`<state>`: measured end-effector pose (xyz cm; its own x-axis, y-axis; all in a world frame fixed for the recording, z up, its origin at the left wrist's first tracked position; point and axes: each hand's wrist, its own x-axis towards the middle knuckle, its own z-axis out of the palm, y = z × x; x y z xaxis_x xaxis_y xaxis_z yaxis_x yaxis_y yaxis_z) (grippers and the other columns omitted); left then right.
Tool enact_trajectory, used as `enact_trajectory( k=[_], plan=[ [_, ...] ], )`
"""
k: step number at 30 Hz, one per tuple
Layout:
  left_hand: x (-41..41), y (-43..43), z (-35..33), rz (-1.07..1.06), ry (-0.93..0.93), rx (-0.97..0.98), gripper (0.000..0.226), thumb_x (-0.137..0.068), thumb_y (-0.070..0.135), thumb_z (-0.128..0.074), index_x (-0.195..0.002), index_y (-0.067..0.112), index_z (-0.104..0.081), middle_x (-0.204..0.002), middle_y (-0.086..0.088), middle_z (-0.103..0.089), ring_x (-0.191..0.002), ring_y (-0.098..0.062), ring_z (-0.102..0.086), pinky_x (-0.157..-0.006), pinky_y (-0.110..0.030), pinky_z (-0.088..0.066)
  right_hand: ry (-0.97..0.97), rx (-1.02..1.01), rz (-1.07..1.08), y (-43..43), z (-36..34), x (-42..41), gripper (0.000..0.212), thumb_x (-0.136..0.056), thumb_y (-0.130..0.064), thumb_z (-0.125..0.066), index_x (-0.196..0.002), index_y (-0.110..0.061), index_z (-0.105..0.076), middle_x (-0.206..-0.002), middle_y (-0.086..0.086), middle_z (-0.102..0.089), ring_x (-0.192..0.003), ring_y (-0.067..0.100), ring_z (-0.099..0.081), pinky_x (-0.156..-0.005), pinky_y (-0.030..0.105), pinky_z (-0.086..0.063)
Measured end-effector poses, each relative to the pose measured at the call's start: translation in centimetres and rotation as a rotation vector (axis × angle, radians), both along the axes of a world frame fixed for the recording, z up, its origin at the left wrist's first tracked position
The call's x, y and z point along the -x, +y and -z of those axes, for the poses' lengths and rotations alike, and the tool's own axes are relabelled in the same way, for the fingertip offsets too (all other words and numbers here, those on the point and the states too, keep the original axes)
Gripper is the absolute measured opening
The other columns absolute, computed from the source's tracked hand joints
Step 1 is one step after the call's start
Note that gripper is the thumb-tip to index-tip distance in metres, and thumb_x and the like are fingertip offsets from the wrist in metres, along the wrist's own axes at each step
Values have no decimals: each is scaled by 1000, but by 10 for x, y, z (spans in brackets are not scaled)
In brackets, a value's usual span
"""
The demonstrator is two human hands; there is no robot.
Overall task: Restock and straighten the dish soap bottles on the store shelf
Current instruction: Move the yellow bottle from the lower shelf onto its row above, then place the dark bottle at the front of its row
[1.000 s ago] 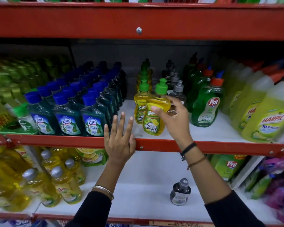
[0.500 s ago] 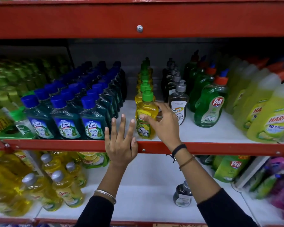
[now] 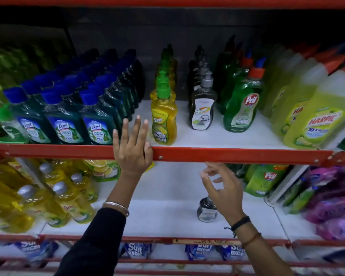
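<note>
A yellow dish soap bottle (image 3: 163, 118) with a green cap stands upright at the front of its row on the middle shelf (image 3: 227, 154). Beside it a dark bottle (image 3: 202, 110) with a grey pump heads a second row. My left hand (image 3: 132, 147) rests flat on the red shelf edge, fingers spread, just left of the yellow bottle. My right hand (image 3: 220, 191) hovers over the lower shelf with fingers apart and nothing in them, right above a lone dark pump bottle (image 3: 206, 211) that it partly hides.
Blue-capped Lizol bottles (image 3: 64, 124) fill the left of the middle shelf; green Pril bottles (image 3: 242, 106) and yellow-green Harpic bottles (image 3: 317, 120) stand on the right. The lower shelf holds yellow bottles (image 3: 48, 196) at left and purple pouches (image 3: 331, 202) at right.
My right hand let go of the yellow bottle, which now stands at the front of its row, and dropped to the lower shelf above the dark bottle. The left hand stayed on the shelf edge.
</note>
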<state>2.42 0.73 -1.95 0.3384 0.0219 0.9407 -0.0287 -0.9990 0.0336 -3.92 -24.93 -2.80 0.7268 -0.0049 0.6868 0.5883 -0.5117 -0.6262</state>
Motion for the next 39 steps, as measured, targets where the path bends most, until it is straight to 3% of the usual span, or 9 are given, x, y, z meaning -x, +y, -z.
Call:
enact_trajectory(
  k=[3, 7, 9, 12, 14, 16, 23, 32, 39],
  plan=[
    [-1, 0, 0, 9, 9, 12, 54, -102, 35, -22, -154, 23, -29, -154, -3, -42, -152, -21, -21, -123, -46, -14, 216, 59, 33, -27, 45, 2, 34, -84, -44, -66, -108, -21, -62, -98, -10, -64, -92, 16, -61, -72, 34, -56],
    [0, -1, -1, 13, 5, 30, 54, -102, 36, -21, -154, 24, -30, -153, -4, -45, -151, -23, -24, -123, -45, -13, 620, 107, -133, -51, 99, -6, 58, -79, -40, -72, -130, -26, -47, -127, -4, -51, -117, 17, -49, -96, 34, -44],
    [0, -2, -1, 14, -1, 30, 54, -103, 36, -20, -154, 24, -30, -152, -5, -45, -149, -27, -28, -123, -44, -13, 773, 140, -199, -55, 120, -11, 68, -79, -32, -74, -137, -24, -39, -135, -2, -47, -123, 16, -45, -103, 35, -40],
    [0, -2, -2, 13, -8, 29, 53, -103, 36, -20, -153, 23, -32, -152, -5, -46, -147, -30, -32, -123, -42, -12, 837, 80, -233, -55, 138, -17, 58, -79, -11, -74, -130, -14, -47, -129, 7, -58, -121, 26, -54, -100, 25, -42],
    [0, -3, -1, 10, -12, 32, 53, -103, 37, -19, -152, 23, -33, -152, -5, -46, -146, -30, -32, -123, -42, -12, 825, 44, -213, -54, 141, -20, 47, -77, -2, -73, -119, -14, -55, -114, 3, -64, -113, 28, -60, -85, 5, -40],
    [0, -3, -1, 13, -11, 35, 53, -103, 37, -19, -152, 23, -33, -152, -5, -46, -146, -30, -32, -124, -41, -12, 803, 20, -208, -54, 138, -21, 45, -74, 1, -73, -110, -21, -57, -105, 0, -64, -106, 28, -62, -76, -2, -38],
    [0, -2, -2, 8, 1, 44, 54, -103, 37, -19, -153, 23, -32, -152, -5, -46, -149, -27, -28, -123, -42, -15, 703, -75, -261, -51, 79, -14, 42, -69, -17, -83, -100, -32, -60, -96, -12, -69, -88, 3, -63, -72, 7, -44],
    [3, -3, -4, -6, 25, 45, 55, -102, 36, -19, -154, 22, -31, -152, -5, -44, -151, -23, -23, -122, -43, -17, 263, -354, -411, -33, -87, -10, 40, -65, -34, -80, -102, -37, -64, -97, -12, -73, -92, 12, -68, -78, 25, -56],
    [2, -2, -3, -25, 10, 22, 55, -101, 35, -21, -154, 22, -31, -152, -3, -44, -150, -25, -28, -121, -44, -21, 45, -415, -295, -9, -137, -58, 43, -72, -27, -79, -109, -29, -58, -101, -15, -67, -93, 0, -66, -78, 14, -50]
  ],
)
